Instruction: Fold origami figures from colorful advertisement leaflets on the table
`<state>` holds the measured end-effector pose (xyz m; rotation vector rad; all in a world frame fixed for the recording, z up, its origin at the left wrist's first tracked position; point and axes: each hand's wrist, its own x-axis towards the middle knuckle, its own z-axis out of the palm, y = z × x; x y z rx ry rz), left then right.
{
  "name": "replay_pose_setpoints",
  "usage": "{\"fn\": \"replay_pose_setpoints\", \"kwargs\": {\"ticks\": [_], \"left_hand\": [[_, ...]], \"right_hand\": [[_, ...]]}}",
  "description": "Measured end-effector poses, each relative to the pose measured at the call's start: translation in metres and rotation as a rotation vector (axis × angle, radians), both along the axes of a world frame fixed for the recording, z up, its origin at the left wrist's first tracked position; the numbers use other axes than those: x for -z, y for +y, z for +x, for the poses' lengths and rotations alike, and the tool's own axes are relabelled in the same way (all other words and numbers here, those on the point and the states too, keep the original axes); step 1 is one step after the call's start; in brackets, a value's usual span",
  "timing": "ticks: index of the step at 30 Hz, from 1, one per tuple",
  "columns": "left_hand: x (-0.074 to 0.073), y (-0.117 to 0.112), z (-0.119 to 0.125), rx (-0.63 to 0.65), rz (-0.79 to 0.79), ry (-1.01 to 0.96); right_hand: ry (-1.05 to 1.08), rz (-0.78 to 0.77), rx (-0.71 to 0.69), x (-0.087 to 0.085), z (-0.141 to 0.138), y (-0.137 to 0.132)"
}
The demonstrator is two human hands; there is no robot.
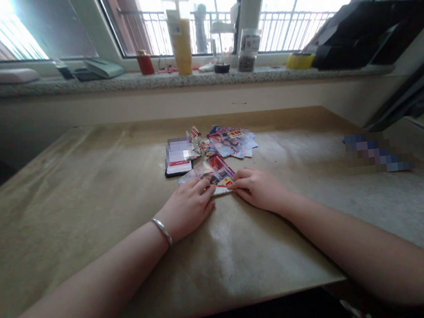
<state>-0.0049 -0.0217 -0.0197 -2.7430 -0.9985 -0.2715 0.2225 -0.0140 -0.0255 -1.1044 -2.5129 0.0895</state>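
Note:
A colourful printed sheet of paper (218, 167) lies on the table in front of me, its near edge showing a white folded strip. My left hand (190, 202), with a silver bangle at the wrist, presses and pinches the sheet's left part. At the near right corner, the fingertips of my right hand (255, 187) are closed on the paper's edge. Just beyond it sits a stack of similar printed sheets (233, 141). A folded paper piece (199, 142) stands left of the stack. Beside that, a phone (179, 165) lies with its screen lit and blurred.
The table (86, 194) reaches to the wall below the window. A blurred flat item (377, 153) lies at its right. On the stone sill (111, 81) stand a tall cup of yellow drink (181, 45), a red jar (145, 63), a clear container (248, 50) and a yellow tape roll (300, 60).

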Motion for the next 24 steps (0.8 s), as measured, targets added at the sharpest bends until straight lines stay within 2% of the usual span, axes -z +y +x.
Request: {"fn": "replay_pose_setpoints", "kwargs": {"ticks": [5,15,24], "left_hand": [[-0.001,0.001,0.001,0.031,-0.031,0.012],[-0.001,0.001,-0.002,0.039,-0.069,0.005],[-0.002,0.000,-0.003,0.053,-0.063,0.030]], "right_hand": [[-0.007,-0.007,-0.002,0.000,0.000,0.000],[-0.213,0.024,0.070,-0.011,-0.005,-0.008],[-0.215,0.022,0.068,-0.012,-0.004,-0.008]]}}
